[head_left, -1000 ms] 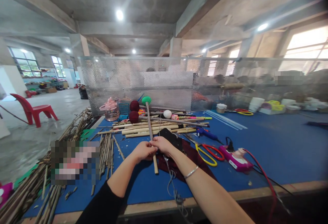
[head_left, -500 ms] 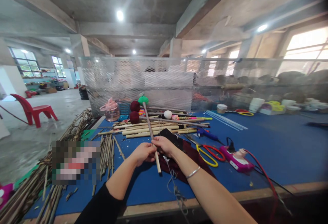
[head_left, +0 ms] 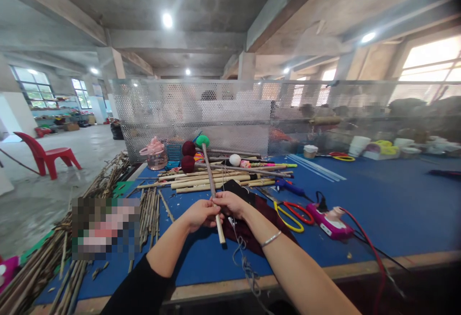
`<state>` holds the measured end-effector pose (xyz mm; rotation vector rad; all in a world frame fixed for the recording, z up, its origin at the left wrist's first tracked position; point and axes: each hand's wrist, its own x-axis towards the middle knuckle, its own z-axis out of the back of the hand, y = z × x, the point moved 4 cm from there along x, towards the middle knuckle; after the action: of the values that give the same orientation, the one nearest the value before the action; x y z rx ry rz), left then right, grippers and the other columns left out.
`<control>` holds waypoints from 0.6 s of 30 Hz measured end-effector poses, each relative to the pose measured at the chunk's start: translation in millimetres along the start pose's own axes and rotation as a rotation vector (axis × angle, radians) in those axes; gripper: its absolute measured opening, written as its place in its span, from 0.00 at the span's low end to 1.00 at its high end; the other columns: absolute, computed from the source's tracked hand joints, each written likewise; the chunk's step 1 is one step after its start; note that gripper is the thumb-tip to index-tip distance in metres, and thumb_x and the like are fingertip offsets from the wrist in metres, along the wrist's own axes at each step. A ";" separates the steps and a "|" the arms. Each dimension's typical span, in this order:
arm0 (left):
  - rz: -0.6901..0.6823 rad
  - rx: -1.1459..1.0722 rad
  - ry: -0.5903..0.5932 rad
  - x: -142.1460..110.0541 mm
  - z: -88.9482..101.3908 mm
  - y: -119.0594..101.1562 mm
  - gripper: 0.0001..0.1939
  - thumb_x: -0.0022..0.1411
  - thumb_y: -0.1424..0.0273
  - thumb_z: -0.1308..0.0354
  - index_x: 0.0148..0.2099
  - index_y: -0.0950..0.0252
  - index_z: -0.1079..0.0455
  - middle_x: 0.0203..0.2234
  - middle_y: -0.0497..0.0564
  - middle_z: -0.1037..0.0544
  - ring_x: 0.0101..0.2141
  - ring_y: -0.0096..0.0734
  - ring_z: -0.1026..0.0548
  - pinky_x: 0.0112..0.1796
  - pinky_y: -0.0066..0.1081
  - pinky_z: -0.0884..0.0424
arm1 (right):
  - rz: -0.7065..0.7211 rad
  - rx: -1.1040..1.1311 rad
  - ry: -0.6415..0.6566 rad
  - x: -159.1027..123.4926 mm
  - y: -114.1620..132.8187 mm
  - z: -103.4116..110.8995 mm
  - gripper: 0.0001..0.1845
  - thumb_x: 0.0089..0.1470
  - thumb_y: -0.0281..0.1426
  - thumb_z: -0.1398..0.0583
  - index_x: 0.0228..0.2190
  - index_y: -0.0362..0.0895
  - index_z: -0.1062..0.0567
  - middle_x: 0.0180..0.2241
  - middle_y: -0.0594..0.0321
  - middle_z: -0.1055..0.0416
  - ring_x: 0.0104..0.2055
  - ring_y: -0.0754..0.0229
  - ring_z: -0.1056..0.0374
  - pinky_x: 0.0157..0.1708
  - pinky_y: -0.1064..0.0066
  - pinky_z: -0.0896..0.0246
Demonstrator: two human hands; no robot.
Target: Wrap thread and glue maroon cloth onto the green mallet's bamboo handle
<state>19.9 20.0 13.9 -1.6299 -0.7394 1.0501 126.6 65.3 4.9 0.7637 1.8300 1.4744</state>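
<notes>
Both hands meet around a wooden stick (head_left: 209, 171) that slants away from me, its far part grey and its near end pale. A green ball (head_left: 202, 140) shows at the stick's far end. My left hand (head_left: 201, 215) is closed on the stick from the left. From the right, my right hand (head_left: 230, 204), with a bangle on that arm, pinches it too. Grey yarn (head_left: 248, 269) hangs in loops below the right hand toward the table edge. Dark maroon cloth (head_left: 248, 238) lies beneath that hand and forearm.
Several sticks (head_left: 216, 180) lie behind my hands, with maroon balls (head_left: 188, 163) and a white ball (head_left: 235, 160). At right are scissors (head_left: 291, 219), a blue glue gun (head_left: 291, 187) and a purple power strip (head_left: 329, 224). Thin twigs (head_left: 149, 214) lie left; a perforated screen (head_left: 162, 113) stands behind.
The view has shifted very slightly. Both hands keep their grip on the stick, which has hardly moved.
</notes>
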 end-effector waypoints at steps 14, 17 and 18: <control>-0.111 0.024 -0.092 2.5 1.3 -0.9 0.20 0.43 0.57 0.37 0.27 0.68 0.36 0.19 0.46 0.30 0.20 0.19 0.32 0.23 0.22 0.35 | 0.031 0.081 0.018 3.0 -2.4 4.3 0.20 0.39 0.39 0.35 0.32 0.40 0.31 0.15 0.74 0.39 0.10 0.77 0.58 0.11 0.78 0.73; -0.042 -0.061 -0.035 -0.5 -0.3 -1.6 0.20 0.44 0.58 0.37 0.32 0.69 0.34 0.24 0.51 0.26 0.24 0.23 0.28 0.25 0.21 0.34 | 0.041 0.075 0.009 3.6 -1.1 3.2 0.20 0.38 0.39 0.35 0.30 0.40 0.32 0.15 0.73 0.38 0.09 0.76 0.56 0.11 0.78 0.72; -0.021 -0.060 -0.034 -0.1 0.3 -0.1 0.20 0.44 0.59 0.37 0.33 0.69 0.34 0.25 0.51 0.26 0.25 0.24 0.27 0.25 0.21 0.34 | 0.045 0.058 -0.011 3.7 -0.7 1.9 0.20 0.37 0.39 0.34 0.28 0.39 0.33 0.15 0.72 0.38 0.10 0.76 0.54 0.11 0.78 0.70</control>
<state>19.6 20.0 14.0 -1.6558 -0.8158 1.0514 125.8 69.2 3.5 0.8450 1.8658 1.4483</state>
